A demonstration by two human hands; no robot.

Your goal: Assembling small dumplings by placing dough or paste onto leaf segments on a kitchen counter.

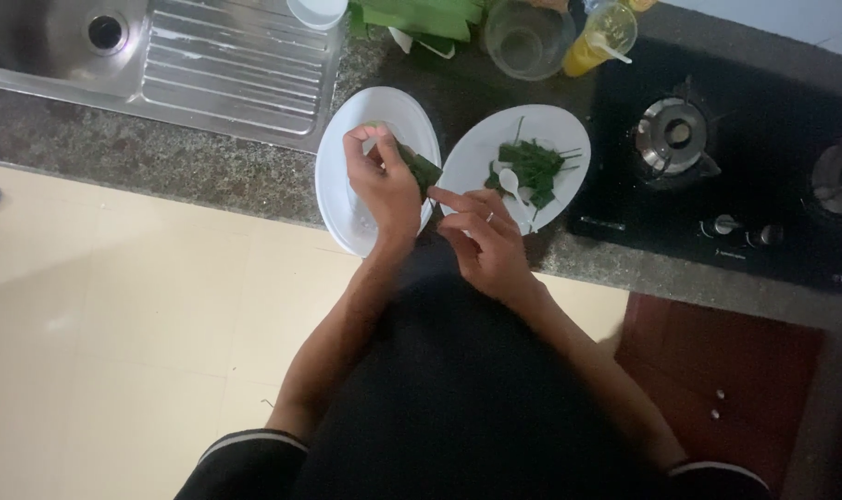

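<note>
A folded green leaf (419, 168) is gripped by left hand (384, 185) fingers over an empty white plate (347, 185); right hand (486, 241) fingers pinch its edge; loose greens (530, 167) remain unwrapped.

Two plates sit side by side at the front edge of the stone counter (162, 162). Over the left plate (347, 199) the left hand (384, 185) holds a folded leaf (421, 169); the right hand (481, 241) meets it from the right. The right plate (495, 139) carries leafy greens (530, 167) and a spoon (511, 185). The sink (60, 42) with its drainboard (236, 65) fills the counter's far left. The gas hob (745, 176) lies at the right. A glass bowl (527, 37) and a cup (598, 37) stand along the back edge.
</note>
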